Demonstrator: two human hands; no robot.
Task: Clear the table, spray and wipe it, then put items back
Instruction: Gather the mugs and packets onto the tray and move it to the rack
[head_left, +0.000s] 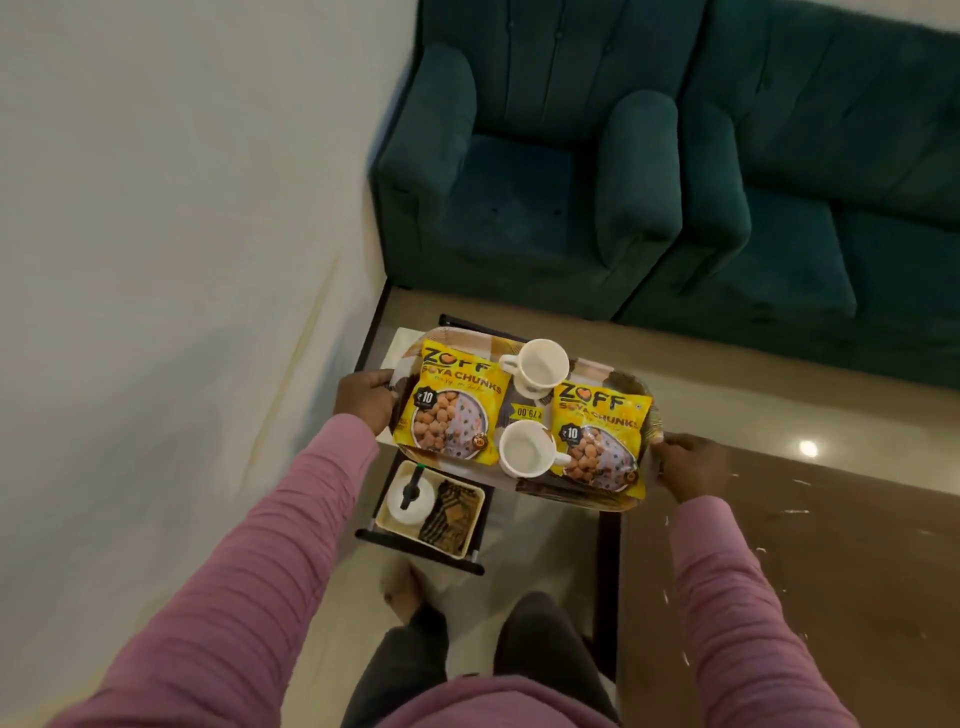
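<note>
I'm gripping the tray (597, 370) by both ends, left hand (363, 397) and right hand (691, 467) curled round its rim, over the side table (401, 344). The wall (156, 260) is close on the left, with open floor (831, 571) on the right. The tray carries two soya chunks packets (449, 410) and two white cups (540, 366). A tub (481, 512) below holds a spray bottle (410, 499) and a cloth (452, 517).

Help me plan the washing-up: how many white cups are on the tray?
2. The far cup stands by the far edge of the tray, between the left packet and right packet. The near cup stands by the near edge, also between them. None seems hidden.

2 cups (537, 364) btwn packets (449, 410), on tray (597, 370).
</note>
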